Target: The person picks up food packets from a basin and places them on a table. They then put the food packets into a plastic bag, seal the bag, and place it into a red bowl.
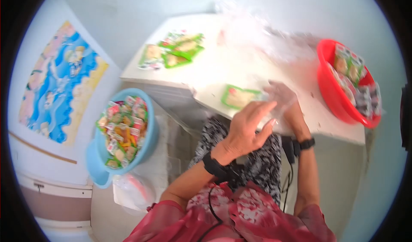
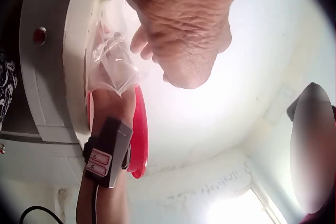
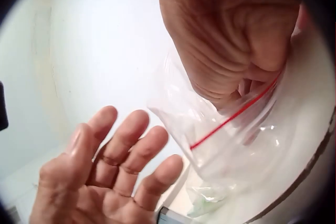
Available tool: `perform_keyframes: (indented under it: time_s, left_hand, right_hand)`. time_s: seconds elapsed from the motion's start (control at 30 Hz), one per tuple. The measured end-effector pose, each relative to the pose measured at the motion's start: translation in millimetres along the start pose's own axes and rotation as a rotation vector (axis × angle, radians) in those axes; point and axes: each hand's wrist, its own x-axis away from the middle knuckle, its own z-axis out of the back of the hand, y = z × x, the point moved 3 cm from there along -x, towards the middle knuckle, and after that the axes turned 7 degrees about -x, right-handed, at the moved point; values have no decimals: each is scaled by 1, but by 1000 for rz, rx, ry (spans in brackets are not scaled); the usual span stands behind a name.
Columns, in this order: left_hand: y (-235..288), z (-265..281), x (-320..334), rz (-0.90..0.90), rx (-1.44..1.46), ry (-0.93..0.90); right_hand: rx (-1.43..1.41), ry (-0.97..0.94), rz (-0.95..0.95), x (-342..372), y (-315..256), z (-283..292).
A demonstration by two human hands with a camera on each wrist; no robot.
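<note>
The clear bag [image 3: 231, 158] could crumple or slip if my right grip [image 1: 286, 101], fingers among its plastic, pinch impossible to tell, shifts while my left grip [image 1: 245, 132], loose-fingered and holding nothing, gives no support; bag's around my right fingers, green packet [image 1: 241, 97] just beside on the surface [image 1: 240, 66].

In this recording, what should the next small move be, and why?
Probably the left hand should pick up the green packet: that hand is open and empty, the packet lies near it on the table, and the right hand is at the clear bag, partly covered by its plastic.
</note>
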Motion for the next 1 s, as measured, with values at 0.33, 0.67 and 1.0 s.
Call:
perform_keyframes:
  time_s: [0.33, 0.67, 1.0]
  left_hand:
    - [-75, 134, -36, 128, -717, 276]
    - [-144, 149, -75, 66, -1054, -47]
    - [-154, 150, -72, 182, -1059, -34]
  right_hand:
    - [361, 270, 73, 78, -43, 22]
    - [22, 519, 128, 117, -51, 0]
    - [115, 547, 119, 126, -60, 0]
